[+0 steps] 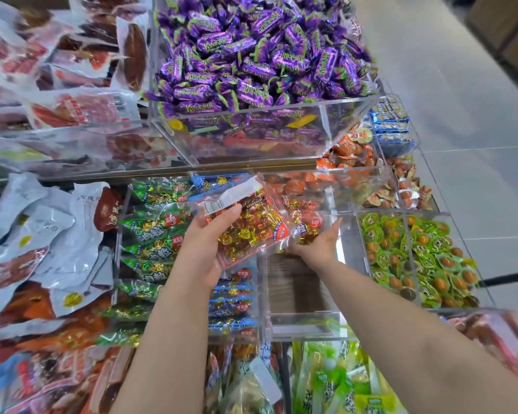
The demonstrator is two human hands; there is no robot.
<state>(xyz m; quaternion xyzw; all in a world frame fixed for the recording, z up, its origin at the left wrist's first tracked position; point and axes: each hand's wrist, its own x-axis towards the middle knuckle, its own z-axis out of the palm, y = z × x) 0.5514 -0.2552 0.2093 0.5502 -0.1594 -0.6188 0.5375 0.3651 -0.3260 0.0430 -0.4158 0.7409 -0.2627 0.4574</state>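
Note:
My left hand (205,245) grips a clear red-trimmed packet of gold-wrapped snacks (245,222), thumb on its white label, and holds it above the clear acrylic bins. My right hand (319,243) reaches into the middle acrylic bin (299,321), its fingers under a second red packet (307,224) lying at the bin's far end; whether it grips that packet is not plain. The near part of this bin shows its brown bottom.
Green packets (153,231) and blue packets (231,303) fill the bins to the left. Green-wrapped egg snacks (413,258) fill the right bin. Purple candies (251,55) heap in a raised bin behind. Large white and red pouches (42,234) lie at the left.

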